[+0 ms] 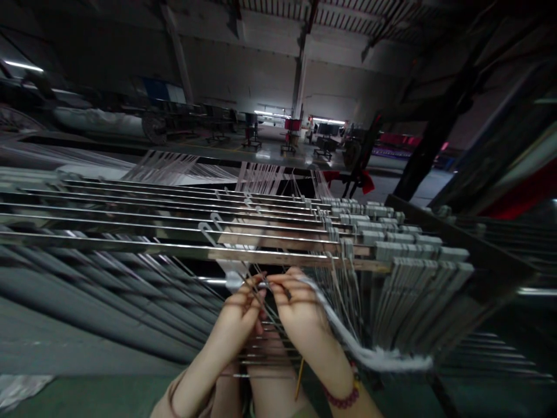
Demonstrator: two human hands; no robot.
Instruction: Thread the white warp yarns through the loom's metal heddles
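My left hand (244, 307) is closed, its fingertips pinched around thin strands below the front metal bar (174, 248) of a loom frame. Close beside it, my right hand (298, 299) has its fingertips pinched together at the same strands; what exactly lies between them is too small to make out. The two hands nearly touch. A bundle of white yarn (369, 355) runs from behind my right hand down to the right. Thin metal strips (404, 296) hang in a dense row right of my hands. A dark red beaded bracelet (343, 400) circles my right wrist.
Several parallel metal bars (130, 203) cross the view, with grey strips (108, 302) hanging at the left. An orange stick (299, 378) is below my right hand. White threads (261, 177) stretch behind the bars. A large roll (102, 122) and other machinery stand in the background.
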